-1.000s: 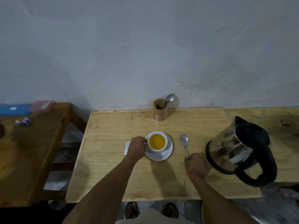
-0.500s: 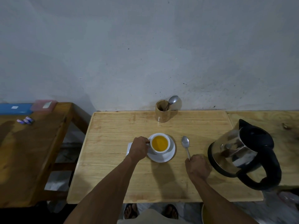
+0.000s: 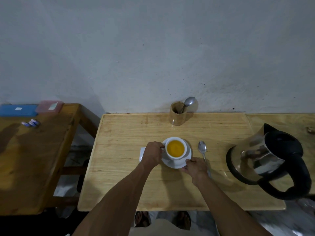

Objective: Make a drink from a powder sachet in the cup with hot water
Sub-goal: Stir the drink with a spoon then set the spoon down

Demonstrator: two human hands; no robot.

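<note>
A white cup (image 3: 175,148) filled with orange drink stands on a white saucer (image 3: 188,156) in the middle of the light wooden table (image 3: 122,176). My left hand (image 3: 152,155) grips the cup's handle on its left side. My right hand (image 3: 196,168) holds the saucer's front right rim. A metal spoon (image 3: 202,149) lies flat on the table just right of the saucer, its handle beside my right hand. A white sachet (image 3: 142,153) lies partly hidden under my left hand. The steel and black kettle (image 3: 271,159) stands at the right.
A wooden holder (image 3: 178,116) with another spoon stands at the table's back edge by the wall. A darker table (image 3: 30,159) at the left carries a blue box (image 3: 17,110), a pink box (image 3: 49,106) and small batteries (image 3: 30,123). My feet show below the front edge.
My right hand has left the spoon's handle and moved left to the saucer's rim. My left hand has stayed on the cup's handle.
</note>
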